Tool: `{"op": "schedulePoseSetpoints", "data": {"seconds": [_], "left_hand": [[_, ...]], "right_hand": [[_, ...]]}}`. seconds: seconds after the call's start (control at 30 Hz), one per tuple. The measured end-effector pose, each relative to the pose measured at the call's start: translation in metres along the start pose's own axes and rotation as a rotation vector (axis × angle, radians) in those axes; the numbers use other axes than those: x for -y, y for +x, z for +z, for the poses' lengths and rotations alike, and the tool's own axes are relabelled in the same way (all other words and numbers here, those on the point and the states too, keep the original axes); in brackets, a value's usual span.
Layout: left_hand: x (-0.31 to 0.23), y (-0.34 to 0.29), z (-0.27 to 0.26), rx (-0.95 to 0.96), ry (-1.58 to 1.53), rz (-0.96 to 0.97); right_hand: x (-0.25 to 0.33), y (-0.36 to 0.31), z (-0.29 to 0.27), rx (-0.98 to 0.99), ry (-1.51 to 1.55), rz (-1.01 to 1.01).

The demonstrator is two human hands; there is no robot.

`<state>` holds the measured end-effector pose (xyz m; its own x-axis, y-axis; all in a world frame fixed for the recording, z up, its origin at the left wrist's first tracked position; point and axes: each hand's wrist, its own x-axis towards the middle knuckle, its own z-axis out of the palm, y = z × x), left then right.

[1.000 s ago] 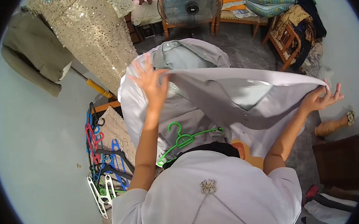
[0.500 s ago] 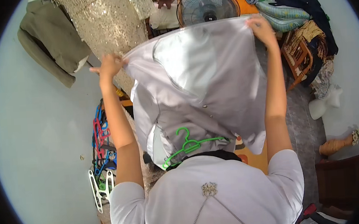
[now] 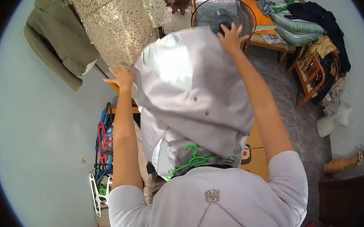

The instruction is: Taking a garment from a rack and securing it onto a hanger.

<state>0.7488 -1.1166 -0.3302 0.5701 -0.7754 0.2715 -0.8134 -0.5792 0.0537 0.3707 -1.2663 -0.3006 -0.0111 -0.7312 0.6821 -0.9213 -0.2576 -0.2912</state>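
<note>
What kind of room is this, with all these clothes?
Maybe a clothes workroom, perhaps at home: there's a sparkly beige sequined gown, red, blue and white plastic clothes hangers, and a shiny pale-grey cloth garment spread out.

The silver-grey garment (image 3: 217,69), taut before, now lies slack mid-frame; left hand (image 3: 124,78), upper left, and right hand (image 3: 231,39), upper centre, have splayed.
</note>
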Motion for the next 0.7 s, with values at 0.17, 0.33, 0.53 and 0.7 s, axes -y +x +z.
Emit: {"op": "schedulePoseSetpoints", "data": {"seconds": [0.17, 0.33, 0.53, 0.7], "left_hand": [[-0.013, -0.107, 0.060, -0.501, -0.452, 0.334], [-0.003, -0.231, 0.106, -0.250, -0.579, 0.461], [0.044, -0.188, 0.126, -0.249, -0.400, 0.125], [0.115, -0.135, 0.176, 0.014, -0.675, 0.368]], "right_hand": [[0.009, -0.140, -0.017, -0.047, 0.258, -0.212], [-0.012, -0.297, -0.043, 0.266, 0.217, -0.139], [-0.052, -0.322, -0.040, 0.298, 0.115, 0.083], [0.009, -0.233, -0.011, 0.291, 0.139, -0.326]]}}
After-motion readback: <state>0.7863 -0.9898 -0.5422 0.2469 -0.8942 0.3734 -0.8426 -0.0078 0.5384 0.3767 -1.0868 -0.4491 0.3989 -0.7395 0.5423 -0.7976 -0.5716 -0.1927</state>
